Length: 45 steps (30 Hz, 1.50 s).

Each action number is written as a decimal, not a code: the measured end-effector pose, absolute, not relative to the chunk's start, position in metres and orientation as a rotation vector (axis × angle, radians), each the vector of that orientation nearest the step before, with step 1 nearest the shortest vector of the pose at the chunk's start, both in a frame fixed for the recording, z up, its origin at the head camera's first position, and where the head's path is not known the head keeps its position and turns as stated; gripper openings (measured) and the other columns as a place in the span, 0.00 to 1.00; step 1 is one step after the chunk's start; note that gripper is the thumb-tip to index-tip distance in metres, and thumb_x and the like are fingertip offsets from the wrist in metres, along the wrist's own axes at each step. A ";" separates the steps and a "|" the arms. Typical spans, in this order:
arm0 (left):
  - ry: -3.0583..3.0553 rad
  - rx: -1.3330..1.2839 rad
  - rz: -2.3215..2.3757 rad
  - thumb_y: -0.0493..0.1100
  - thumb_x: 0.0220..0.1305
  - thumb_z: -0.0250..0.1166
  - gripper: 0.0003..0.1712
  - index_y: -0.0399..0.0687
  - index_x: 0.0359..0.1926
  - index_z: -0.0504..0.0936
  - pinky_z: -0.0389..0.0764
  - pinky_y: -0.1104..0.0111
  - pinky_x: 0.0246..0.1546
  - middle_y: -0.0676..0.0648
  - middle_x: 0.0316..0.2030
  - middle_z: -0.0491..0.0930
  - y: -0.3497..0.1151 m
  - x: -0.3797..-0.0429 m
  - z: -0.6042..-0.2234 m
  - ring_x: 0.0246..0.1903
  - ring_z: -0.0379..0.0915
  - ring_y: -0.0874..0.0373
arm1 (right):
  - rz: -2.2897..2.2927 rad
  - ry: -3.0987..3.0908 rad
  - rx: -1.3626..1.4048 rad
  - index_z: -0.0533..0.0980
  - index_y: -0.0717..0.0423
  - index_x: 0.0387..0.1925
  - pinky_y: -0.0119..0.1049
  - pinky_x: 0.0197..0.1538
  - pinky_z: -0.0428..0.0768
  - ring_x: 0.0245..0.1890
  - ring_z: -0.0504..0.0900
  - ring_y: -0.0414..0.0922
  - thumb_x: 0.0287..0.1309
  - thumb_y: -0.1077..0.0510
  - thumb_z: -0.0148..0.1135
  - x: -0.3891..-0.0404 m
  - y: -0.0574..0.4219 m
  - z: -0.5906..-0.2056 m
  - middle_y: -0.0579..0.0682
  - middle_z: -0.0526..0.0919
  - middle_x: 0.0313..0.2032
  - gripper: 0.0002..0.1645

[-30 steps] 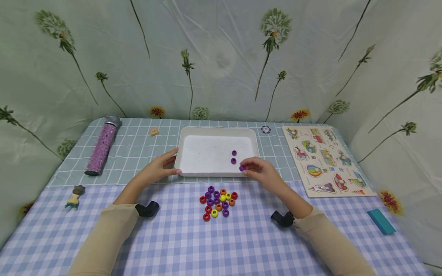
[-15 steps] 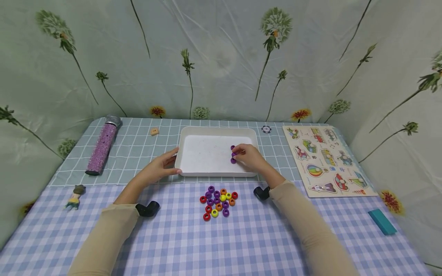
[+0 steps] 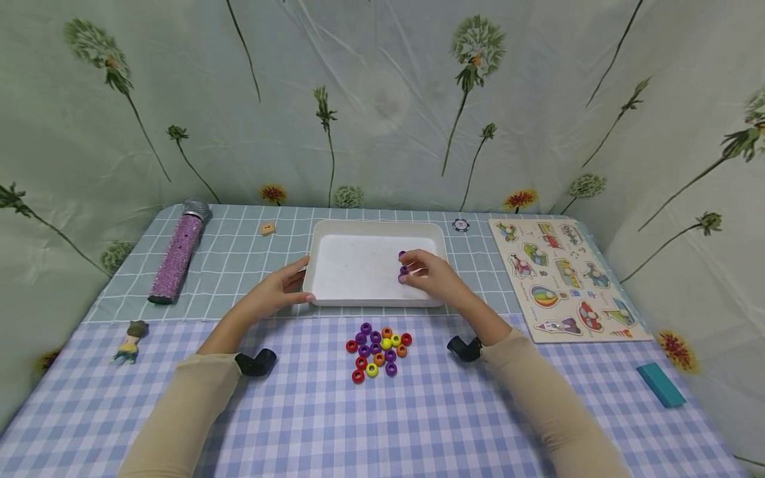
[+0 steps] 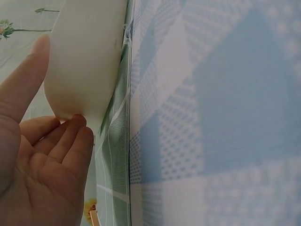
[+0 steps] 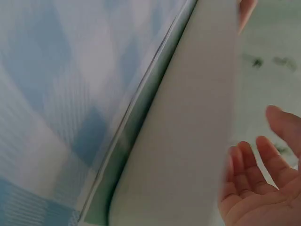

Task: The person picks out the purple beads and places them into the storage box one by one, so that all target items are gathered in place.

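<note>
Where two stood a second ago, three purple beads [image 3: 404, 270] now make a short vertical column right of centre in the tray [image 3: 352, 265], which fills the middle of the frame. The right hand [image 3: 431, 272], then pinching a bead near the tray's lower right corner, has moved leftward; its thumb and forefinger stand apart, one by the lowest bead, the other by the highest. Whether they squeeze the column or just touch it, I cannot tell (the tray's wall hides that contact from the right wrist view). The left hand [image 3: 270, 294] has stayed put, thumb and fingers spread wide against the tray's left end, apparently steadying it. By my reading, the carried bead is delivered and the row is being evened; more purple ones lie in the mixed bead pile [image 3: 375, 348], lower centre.
</note>
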<state>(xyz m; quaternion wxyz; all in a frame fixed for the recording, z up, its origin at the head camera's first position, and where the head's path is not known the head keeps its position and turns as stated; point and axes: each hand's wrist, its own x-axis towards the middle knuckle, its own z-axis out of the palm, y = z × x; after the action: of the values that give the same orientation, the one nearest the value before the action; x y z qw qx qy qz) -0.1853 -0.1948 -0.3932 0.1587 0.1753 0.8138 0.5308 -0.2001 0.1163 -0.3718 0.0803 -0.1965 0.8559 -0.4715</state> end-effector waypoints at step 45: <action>2.324 0.519 1.535 0.46 0.44 0.63 0.48 0.45 0.62 0.44 0.57 0.60 0.52 0.43 0.61 0.41 -0.201 -0.194 -0.410 0.57 0.45 0.48 | -1.656 2.372 -0.744 0.72 0.64 0.39 0.31 0.38 0.73 0.33 0.74 0.44 0.46 0.66 0.56 -0.135 0.121 -0.379 0.52 0.75 0.35 0.14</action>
<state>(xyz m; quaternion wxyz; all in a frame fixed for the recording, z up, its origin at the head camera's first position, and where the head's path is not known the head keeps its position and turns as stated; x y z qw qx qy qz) -0.1936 -0.2012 -0.4097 0.1539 0.1811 0.8105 0.5353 -0.1347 0.1209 -0.3793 0.0771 -0.2484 0.7918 -0.5526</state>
